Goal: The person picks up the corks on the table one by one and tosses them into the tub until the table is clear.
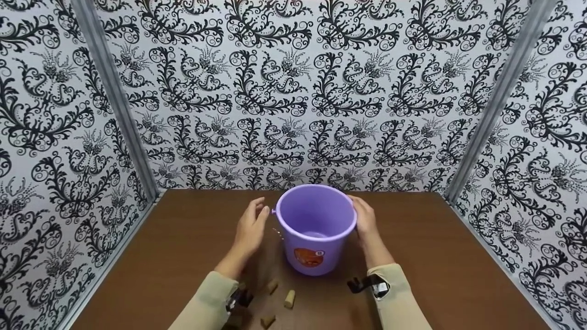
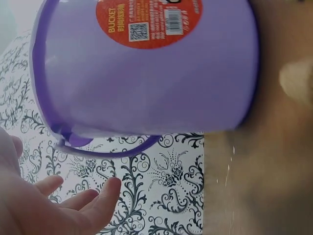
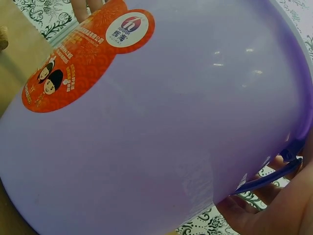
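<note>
A purple plastic bucket (image 1: 314, 256) with an orange-red label (image 1: 308, 257) stands on the table, and its inside shows bare. My right hand (image 1: 365, 220) holds it at the right side by the rim. In the right wrist view, the thumb (image 3: 237, 213) lies against the bucket wall near the purple handle (image 3: 271, 178), with fingers partly hidden behind. My left hand (image 1: 251, 227) is just left of the rim, apart from it, fingers loosely extended. The left wrist view shows those fingers (image 2: 100, 208) below the hanging handle (image 2: 110, 152), holding nothing.
Several small tapered tan pieces like cork stoppers (image 1: 290, 299) lie on the brown table (image 1: 412, 256) in front of the bucket, between the forearms. Patterned black-and-white panels (image 1: 293, 91) with grey corner posts (image 1: 119, 96) enclose the table at the back and sides.
</note>
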A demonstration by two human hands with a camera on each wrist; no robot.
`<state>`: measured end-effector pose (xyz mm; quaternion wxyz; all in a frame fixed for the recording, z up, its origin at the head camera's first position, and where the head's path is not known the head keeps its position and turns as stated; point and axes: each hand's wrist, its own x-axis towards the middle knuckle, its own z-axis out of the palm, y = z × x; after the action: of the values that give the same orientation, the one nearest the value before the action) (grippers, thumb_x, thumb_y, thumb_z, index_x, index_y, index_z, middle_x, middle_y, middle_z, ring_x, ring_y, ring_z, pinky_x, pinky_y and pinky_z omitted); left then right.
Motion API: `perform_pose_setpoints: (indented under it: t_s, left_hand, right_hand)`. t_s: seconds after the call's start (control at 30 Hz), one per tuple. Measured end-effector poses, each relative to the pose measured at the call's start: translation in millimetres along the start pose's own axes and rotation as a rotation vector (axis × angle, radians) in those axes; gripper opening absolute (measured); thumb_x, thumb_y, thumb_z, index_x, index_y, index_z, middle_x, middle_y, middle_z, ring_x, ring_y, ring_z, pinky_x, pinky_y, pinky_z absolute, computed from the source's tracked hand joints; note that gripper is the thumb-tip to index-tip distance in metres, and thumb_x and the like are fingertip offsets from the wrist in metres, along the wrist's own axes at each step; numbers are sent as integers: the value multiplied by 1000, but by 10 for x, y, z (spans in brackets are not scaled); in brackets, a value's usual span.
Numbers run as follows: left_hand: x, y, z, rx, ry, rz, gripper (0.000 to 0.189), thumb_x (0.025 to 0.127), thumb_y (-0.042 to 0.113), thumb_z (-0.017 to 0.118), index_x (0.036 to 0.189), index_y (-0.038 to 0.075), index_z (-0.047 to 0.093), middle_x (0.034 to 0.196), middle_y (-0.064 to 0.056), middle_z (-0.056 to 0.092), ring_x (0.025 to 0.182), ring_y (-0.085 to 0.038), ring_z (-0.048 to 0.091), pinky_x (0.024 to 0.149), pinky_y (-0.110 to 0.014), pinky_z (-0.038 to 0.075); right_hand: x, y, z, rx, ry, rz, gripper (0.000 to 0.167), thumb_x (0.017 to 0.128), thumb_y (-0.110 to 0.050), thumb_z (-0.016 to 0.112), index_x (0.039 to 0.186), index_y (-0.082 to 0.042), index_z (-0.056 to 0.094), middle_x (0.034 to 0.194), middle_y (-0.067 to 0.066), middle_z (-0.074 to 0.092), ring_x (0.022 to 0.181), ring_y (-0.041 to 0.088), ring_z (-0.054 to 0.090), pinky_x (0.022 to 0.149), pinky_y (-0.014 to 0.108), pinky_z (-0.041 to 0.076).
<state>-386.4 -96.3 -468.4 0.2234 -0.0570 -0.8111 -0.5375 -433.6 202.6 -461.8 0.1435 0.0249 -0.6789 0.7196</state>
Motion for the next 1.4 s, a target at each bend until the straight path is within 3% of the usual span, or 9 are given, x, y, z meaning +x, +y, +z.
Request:
perform_pose_setpoints:
  t_s: [0.13, 0.4, 0.63, 0.77, 0.87, 1.03, 1.17, 1.27, 1.4]
  left_hand:
    - [-70, -34, -107, 43, -4, 21, 42, 108, 27, 56, 145, 7, 58, 144, -25, 64, 136, -43, 59, 118, -63, 44]
    - [-180, -18, -276, 67, 8, 95, 37, 106, 20, 60, 137, 2, 62, 135, -23, 68, 129, -43, 62, 115, -60, 46]
    - [-289, 27, -390, 126, -17, 142, 30, 101, 16, 67, 129, 3, 67, 129, -19, 70, 126, -39, 64, 113, -58, 48]
    - [-362, 41, -452, 152, -21, 166, 24, 100, 14, 68, 122, 6, 70, 120, -13, 73, 115, -32, 67, 104, -54, 52]
    - [-429, 40, -508, 170, -33, 162, 19, 99, 14, 70, 118, 10, 72, 114, -7, 72, 107, -24, 66, 98, -48, 55]
    - [-495, 15, -594, 176, -63, 128, 14, 100, 14, 70, 114, 13, 73, 114, -6, 72, 107, -21, 67, 97, -45, 56]
    - [-479, -47, -627, 185, -102, 112, 12, 100, 13, 70, 111, 13, 73, 111, -5, 73, 103, -21, 68, 94, -48, 59]
    - [-442, -111, -636, 209, -133, 112, 11, 98, 11, 72, 109, 12, 74, 107, -4, 74, 99, -21, 70, 89, -44, 62]
    - [-418, -211, -657, 248, -192, 132, 14, 96, 8, 73, 110, 9, 73, 106, -7, 74, 99, -27, 72, 89, -47, 63]
  right_hand:
    - [6, 12, -4, -3, -2, 2, 41, 113, -14, 42, 137, 11, 63, 136, 30, 67, 118, 33, 66, 101, 34, 53]
    - [35, 21, -3, 8, 19, -13, 38, 110, -11, 46, 133, 13, 65, 130, 25, 72, 104, 11, 66, 95, 26, 51]
    - [34, 14, -4, 11, 24, 23, 39, 110, -13, 47, 136, 11, 64, 133, 24, 71, 108, 16, 67, 99, 30, 51]
    - [45, 10, -13, -9, 31, 42, 40, 111, -16, 46, 137, 9, 64, 136, 23, 70, 106, 15, 66, 95, 25, 52]
    - [37, 13, -19, -12, 27, 54, 40, 111, -16, 46, 138, 8, 64, 135, 22, 71, 102, 11, 66, 91, 22, 52]
    - [24, 13, -28, 20, 19, 63, 40, 111, -15, 47, 138, 10, 63, 130, 18, 74, 99, 9, 66, 91, 22, 52]
    - [21, 10, -40, 14, 18, 51, 40, 111, -14, 47, 137, 11, 63, 125, 15, 76, 99, 8, 65, 91, 21, 52]
    - [25, 3, -45, -13, 7, 27, 40, 111, -13, 46, 137, 12, 62, 129, 20, 74, 100, 6, 64, 92, 20, 51]
    - [37, 20, -25, -21, 1, 5, 40, 111, -11, 44, 137, 13, 61, 131, 23, 72, 98, 2, 64, 91, 18, 50]
